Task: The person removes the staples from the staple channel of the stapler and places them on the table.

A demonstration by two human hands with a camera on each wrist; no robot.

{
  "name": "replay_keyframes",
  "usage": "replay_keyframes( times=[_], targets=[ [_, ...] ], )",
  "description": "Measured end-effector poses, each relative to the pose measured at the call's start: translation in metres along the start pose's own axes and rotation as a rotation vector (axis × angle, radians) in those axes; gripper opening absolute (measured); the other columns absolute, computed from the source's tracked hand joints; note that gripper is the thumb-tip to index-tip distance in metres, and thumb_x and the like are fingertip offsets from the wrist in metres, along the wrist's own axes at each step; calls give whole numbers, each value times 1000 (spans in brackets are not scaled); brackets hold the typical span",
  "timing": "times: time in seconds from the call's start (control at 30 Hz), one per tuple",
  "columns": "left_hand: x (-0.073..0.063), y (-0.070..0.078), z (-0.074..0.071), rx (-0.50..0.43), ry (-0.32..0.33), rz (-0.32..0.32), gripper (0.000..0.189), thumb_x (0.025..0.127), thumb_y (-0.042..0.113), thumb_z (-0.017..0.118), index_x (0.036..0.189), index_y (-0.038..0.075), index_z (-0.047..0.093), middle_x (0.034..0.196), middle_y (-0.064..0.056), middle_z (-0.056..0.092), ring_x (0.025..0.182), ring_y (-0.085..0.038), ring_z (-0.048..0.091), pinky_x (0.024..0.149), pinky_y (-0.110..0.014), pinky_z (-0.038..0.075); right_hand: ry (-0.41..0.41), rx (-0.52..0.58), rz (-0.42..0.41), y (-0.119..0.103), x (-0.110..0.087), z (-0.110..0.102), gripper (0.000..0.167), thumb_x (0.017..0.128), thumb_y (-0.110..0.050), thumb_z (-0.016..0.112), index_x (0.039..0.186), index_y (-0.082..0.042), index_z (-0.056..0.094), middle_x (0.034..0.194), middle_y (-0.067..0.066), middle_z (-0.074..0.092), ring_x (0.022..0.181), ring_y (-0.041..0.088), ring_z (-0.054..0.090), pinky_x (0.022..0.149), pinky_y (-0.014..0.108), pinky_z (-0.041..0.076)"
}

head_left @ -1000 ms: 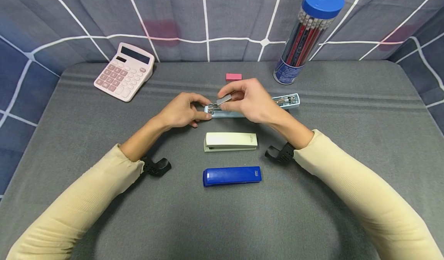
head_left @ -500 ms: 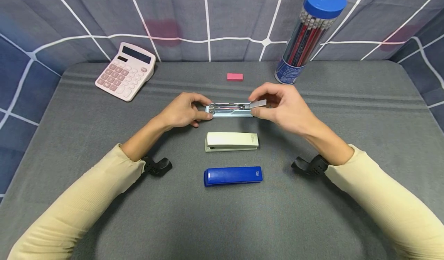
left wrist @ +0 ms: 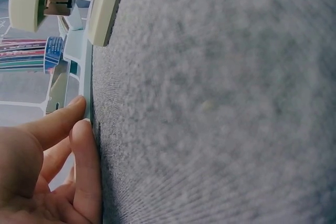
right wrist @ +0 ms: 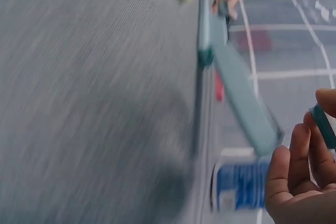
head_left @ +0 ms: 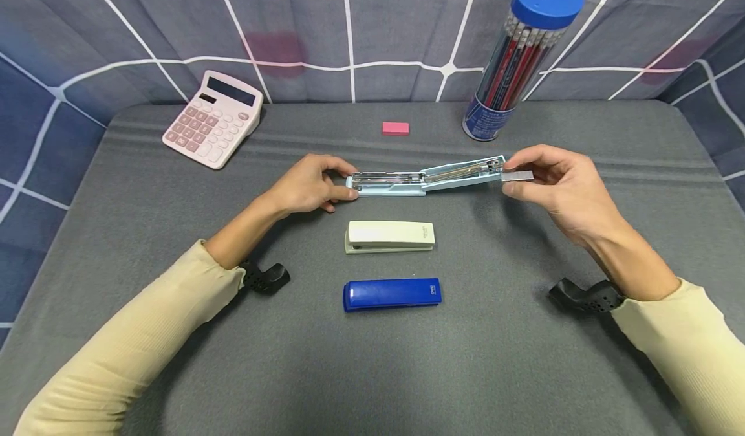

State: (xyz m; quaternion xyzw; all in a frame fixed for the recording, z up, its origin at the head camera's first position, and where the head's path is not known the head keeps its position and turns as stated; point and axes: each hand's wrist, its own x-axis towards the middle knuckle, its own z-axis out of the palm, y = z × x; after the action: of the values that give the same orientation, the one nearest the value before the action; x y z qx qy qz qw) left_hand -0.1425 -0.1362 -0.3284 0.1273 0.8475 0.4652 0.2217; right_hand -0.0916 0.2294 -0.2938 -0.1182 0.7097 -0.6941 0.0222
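A light blue stapler (head_left: 388, 191) lies unfolded lengthwise on the grey table, its metal staple channel showing and its cover tilted up to the right. My left hand (head_left: 311, 185) pinches the base at the left end, thumb in front and fingers behind. At the cover's far end, my right hand (head_left: 567, 190) pinches a short silver-grey strip of staples (head_left: 517, 176). A gap separates these fingers from the cover (right wrist: 247, 103) in the right wrist view. In front lie a pale green stapler (head_left: 390, 236) and a blue stapler (head_left: 392, 294), both folded closed.
A pink calculator (head_left: 213, 120) stands at the back left. Near the back edge lies a small pink block (head_left: 395, 129). A clear tube of pencils (head_left: 506, 67) with a blue lid stands at the back right, before a checked cloth (head_left: 401, 28).
My right hand has moved right with the strip of staples, from over the stapler's channel to beyond its cover, uncovering the whole stapler. The left hand keeps its grip.
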Motion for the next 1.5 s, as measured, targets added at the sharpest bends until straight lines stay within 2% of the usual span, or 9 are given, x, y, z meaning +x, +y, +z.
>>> replay_keyframes(
  times=[0.07, 0.23, 0.37, 0.53, 0.7, 0.93, 1.1, 1.5],
  targets=[
    [0, 0, 0, 2, 0, 1, 45, 87, 9, 77, 127, -2, 61, 97, -16, 57, 57, -13, 58, 54, -27, 56, 23, -4, 0, 5, -2, -11, 26, 78, 21, 68, 98, 6, 70, 91, 5, 67, 75, 9, 59, 60, 16, 47],
    [-1, 1, 0, 14, 3, 5, 45, 87, 10, 77, 127, -2, 61, 96, -16, 57, 57, -13, 58, 53, -27, 56, 96, -98, 20, 19, -4, -37, 27, 77, 20, 70, 98, 3, 72, 90, 2, 69, 76, 9, 58, 59, 15, 44],
    [-2, 1, -1, 16, 4, 7, 45, 87, 9, 77, 128, -2, 61, 96, -16, 58, 57, -13, 58, 54, -27, 56, 131, -308, 93, 29, -1, -53, 26, 80, 13, 73, 102, -1, 72, 90, -9, 69, 82, 6, 60, 63, 14, 46],
    [-1, 1, 0, 18, 3, 9, 45, 87, 10, 76, 128, -2, 61, 102, -16, 57, 58, -13, 58, 55, -28, 57, 56, -571, 163, 34, 3, -66, 27, 84, 1, 75, 110, -1, 68, 94, -15, 67, 86, 5, 60, 64, 14, 46],
    [1, 2, 1, 20, 7, -1, 45, 87, 11, 77, 128, -1, 61, 100, -16, 58, 57, -13, 58, 55, -28, 57, -40, -721, 139, 33, 7, -69, 27, 85, -5, 76, 111, -3, 70, 93, -16, 66, 83, 5, 58, 66, 13, 44],
    [1, 1, 1, 16, 16, 11, 43, 86, 9, 77, 125, -1, 63, 95, -14, 58, 57, -13, 57, 53, -28, 57, -123, -813, 11, 38, 10, -68, 23, 82, 5, 74, 104, -3, 72, 93, -4, 68, 80, 1, 56, 67, 11, 41],
    [0, 1, 1, 18, 18, 7, 43, 86, 9, 78, 125, -1, 63, 94, -14, 58, 56, -13, 57, 53, -28, 56, -144, -837, -61, 39, 9, -67, 21, 82, 6, 73, 101, -3, 73, 93, 5, 68, 80, 0, 55, 69, 12, 40],
    [1, 1, 1, 11, 6, -2, 46, 87, 10, 77, 128, -2, 61, 98, -15, 58, 58, -12, 58, 53, -26, 56, -163, -884, -97, 38, 9, -65, 21, 82, 7, 74, 100, -3, 73, 97, 11, 70, 82, 0, 55, 71, 13, 41]
  ],
)
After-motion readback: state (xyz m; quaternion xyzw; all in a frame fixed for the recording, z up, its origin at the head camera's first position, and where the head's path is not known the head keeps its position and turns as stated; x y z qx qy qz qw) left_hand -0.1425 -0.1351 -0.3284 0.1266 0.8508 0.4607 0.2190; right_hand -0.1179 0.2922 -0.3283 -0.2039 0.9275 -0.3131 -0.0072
